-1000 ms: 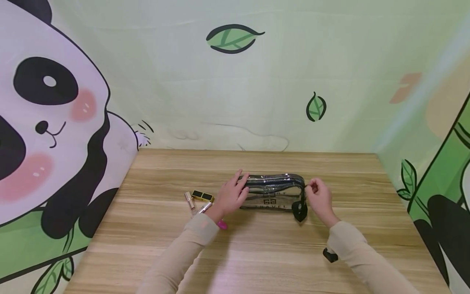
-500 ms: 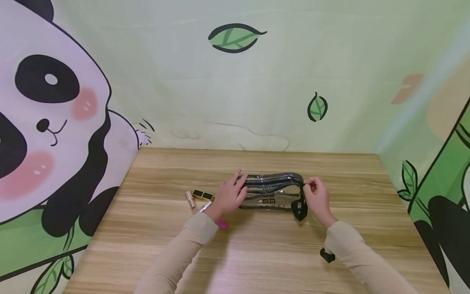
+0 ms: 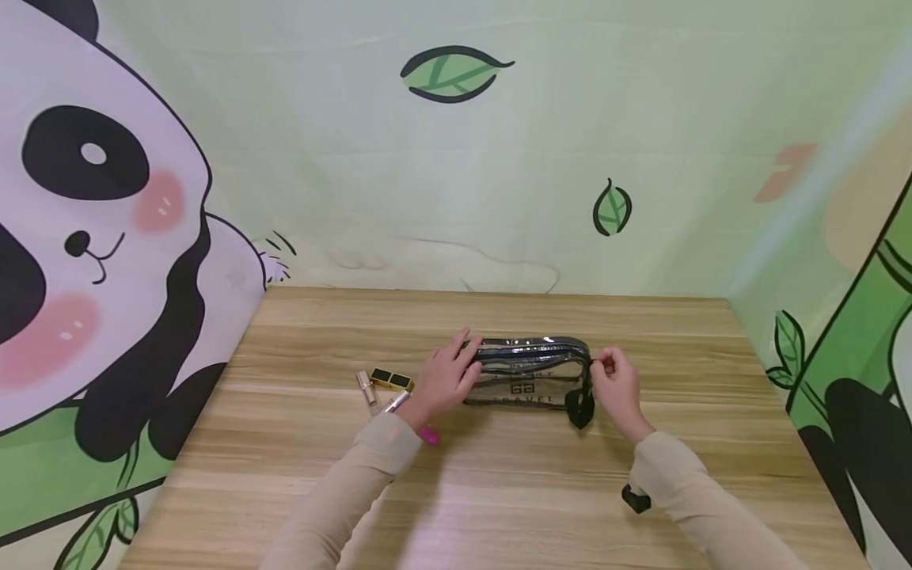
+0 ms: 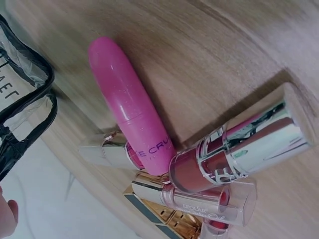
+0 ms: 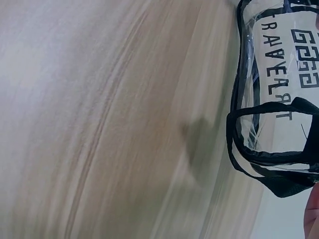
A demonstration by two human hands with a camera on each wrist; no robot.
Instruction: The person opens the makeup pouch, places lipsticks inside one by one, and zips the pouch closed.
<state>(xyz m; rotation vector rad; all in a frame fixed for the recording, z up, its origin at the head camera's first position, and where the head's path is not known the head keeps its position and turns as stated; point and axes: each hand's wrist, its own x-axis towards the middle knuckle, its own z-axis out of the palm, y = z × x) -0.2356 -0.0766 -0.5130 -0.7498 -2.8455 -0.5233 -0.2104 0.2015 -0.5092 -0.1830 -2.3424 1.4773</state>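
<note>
A clear cosmetic pouch with black trim and dark lettering stands on the wooden table. My left hand holds its left end, fingers over the top edge and thumb toward the front. At the opposite end, my right hand pinches something small beside the zip's corner; the fingers hide what it is. A black strap loop hangs from that end. Close by my left wrist lie a pink lipstick tube, a lip gloss with a silvery cap and a lipstick with a clear cap.
Behind my left forearm lies a black and gold case, with a slim lipstick beside it. The wooden table reaches back to a wall cloth printed with pandas and leaves. A small black piece sits by my right cuff.
Both hands keep their places on the pouch. Its right end and my right hand shift slightly left, then back; otherwise little differs.
</note>
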